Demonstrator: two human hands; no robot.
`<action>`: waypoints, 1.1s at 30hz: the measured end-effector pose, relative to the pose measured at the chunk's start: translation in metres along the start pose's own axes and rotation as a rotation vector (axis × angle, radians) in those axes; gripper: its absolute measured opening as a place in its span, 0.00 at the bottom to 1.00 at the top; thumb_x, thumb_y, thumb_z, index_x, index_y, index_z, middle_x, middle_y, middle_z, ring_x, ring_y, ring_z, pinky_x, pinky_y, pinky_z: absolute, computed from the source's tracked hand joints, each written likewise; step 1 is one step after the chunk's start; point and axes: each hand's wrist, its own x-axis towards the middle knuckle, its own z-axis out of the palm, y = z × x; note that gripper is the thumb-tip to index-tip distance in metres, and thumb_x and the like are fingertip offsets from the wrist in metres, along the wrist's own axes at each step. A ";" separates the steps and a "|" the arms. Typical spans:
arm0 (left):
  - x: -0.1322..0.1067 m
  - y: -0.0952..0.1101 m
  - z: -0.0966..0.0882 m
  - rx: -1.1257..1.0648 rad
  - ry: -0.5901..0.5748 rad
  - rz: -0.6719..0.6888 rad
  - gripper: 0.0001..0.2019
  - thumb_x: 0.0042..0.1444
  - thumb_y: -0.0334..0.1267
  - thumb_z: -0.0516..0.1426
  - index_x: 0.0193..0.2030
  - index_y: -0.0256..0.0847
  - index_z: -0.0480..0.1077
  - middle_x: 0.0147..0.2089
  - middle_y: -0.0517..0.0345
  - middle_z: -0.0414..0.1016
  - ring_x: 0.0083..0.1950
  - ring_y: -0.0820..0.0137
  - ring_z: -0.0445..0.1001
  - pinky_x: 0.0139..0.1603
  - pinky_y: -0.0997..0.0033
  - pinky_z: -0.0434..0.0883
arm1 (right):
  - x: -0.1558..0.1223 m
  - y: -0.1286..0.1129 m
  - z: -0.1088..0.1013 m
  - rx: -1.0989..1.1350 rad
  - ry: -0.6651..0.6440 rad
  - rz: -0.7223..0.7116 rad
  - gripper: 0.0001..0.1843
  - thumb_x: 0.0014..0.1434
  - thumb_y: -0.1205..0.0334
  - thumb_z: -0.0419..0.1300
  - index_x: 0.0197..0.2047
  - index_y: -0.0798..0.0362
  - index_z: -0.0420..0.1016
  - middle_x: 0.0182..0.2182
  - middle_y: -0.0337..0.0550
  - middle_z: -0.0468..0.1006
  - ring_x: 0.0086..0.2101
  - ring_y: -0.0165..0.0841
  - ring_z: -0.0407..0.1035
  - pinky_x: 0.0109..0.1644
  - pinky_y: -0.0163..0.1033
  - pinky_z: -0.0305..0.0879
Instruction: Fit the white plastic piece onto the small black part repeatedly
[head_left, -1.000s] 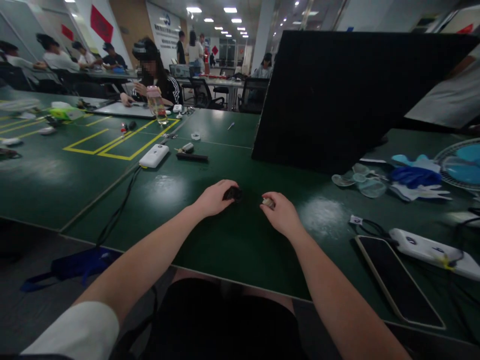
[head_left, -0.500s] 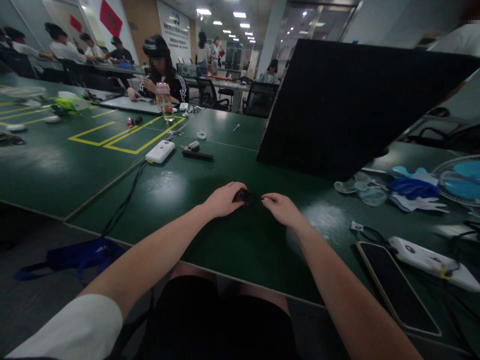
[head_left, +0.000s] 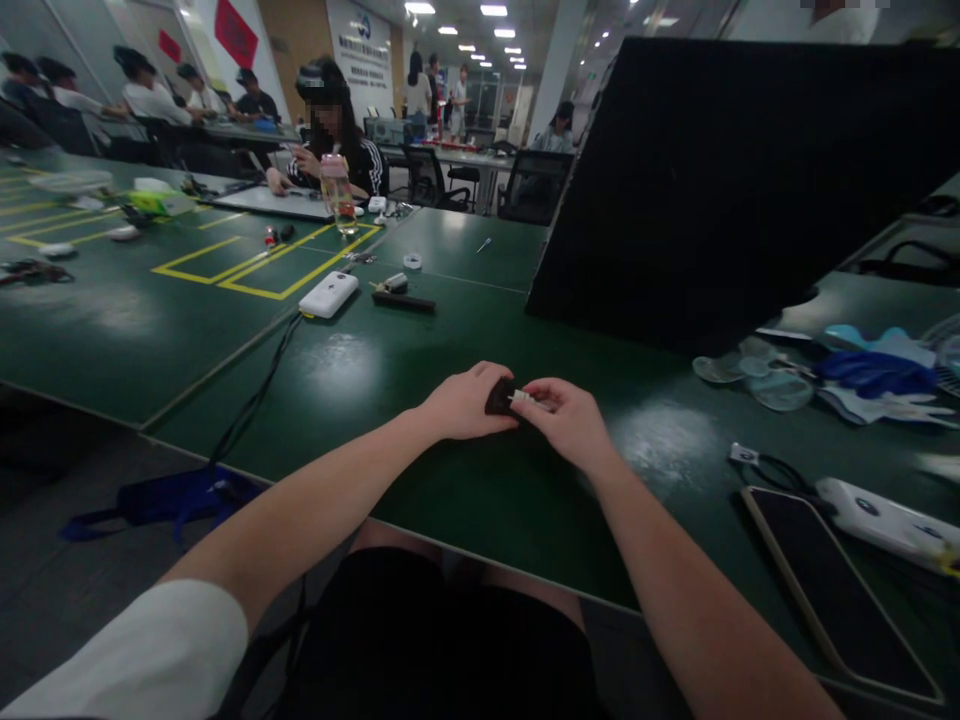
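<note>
My left hand [head_left: 465, 402] rests on the green table [head_left: 420, 480] with its fingers closed around a small black object [head_left: 499, 397]. My right hand [head_left: 571, 425] pinches a small whitish piece [head_left: 523, 398] whose tip touches the black object. The two hands meet at the middle of the table, close to its near edge. I cannot make out what either small part is.
A big black panel [head_left: 720, 180] leans just behind the hands. A phone [head_left: 832, 590] and a white device [head_left: 885, 520] lie at the right, blue gloves [head_left: 870, 370] farther back. A white power bank [head_left: 328, 295] with a cable sits at the left. Other people sit at the far tables.
My right hand has moved left until the whitish piece meets the black object in my left hand. The gap between the hands has closed.
</note>
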 end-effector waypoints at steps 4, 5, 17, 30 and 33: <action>0.001 0.002 -0.002 0.069 -0.025 0.115 0.22 0.62 0.53 0.58 0.58 0.46 0.67 0.64 0.50 0.69 0.58 0.59 0.75 0.51 0.58 0.76 | -0.004 -0.007 0.000 -0.051 -0.083 -0.059 0.15 0.59 0.52 0.67 0.47 0.48 0.80 0.43 0.44 0.82 0.39 0.38 0.76 0.43 0.46 0.73; 0.002 0.001 -0.003 0.092 -0.029 0.141 0.21 0.63 0.52 0.57 0.58 0.46 0.67 0.65 0.50 0.68 0.59 0.59 0.74 0.52 0.59 0.76 | -0.005 -0.007 0.000 -0.052 -0.079 -0.070 0.15 0.58 0.52 0.67 0.47 0.48 0.80 0.44 0.44 0.82 0.40 0.38 0.76 0.44 0.47 0.73; 0.001 -0.001 -0.007 0.203 0.199 0.376 0.14 0.64 0.48 0.58 0.50 0.43 0.75 0.60 0.48 0.73 0.65 0.57 0.69 0.68 0.46 0.63 | -0.006 -0.008 -0.005 0.038 -0.034 -0.099 0.17 0.57 0.48 0.69 0.45 0.49 0.82 0.40 0.45 0.83 0.37 0.39 0.77 0.42 0.46 0.75; -0.002 -0.006 -0.021 -0.010 0.276 0.170 0.12 0.62 0.45 0.60 0.48 0.42 0.71 0.46 0.55 0.78 0.44 0.66 0.77 0.49 0.60 0.73 | -0.003 0.003 -0.022 0.159 0.139 -0.171 0.20 0.57 0.52 0.70 0.50 0.50 0.81 0.44 0.48 0.83 0.40 0.40 0.79 0.48 0.50 0.78; -0.004 0.001 -0.016 -0.122 0.234 0.104 0.13 0.60 0.44 0.60 0.49 0.42 0.70 0.42 0.58 0.77 0.33 0.72 0.74 0.37 0.68 0.72 | -0.007 -0.002 -0.013 0.172 0.071 -0.207 0.20 0.59 0.55 0.68 0.54 0.49 0.79 0.47 0.47 0.82 0.43 0.40 0.78 0.51 0.50 0.77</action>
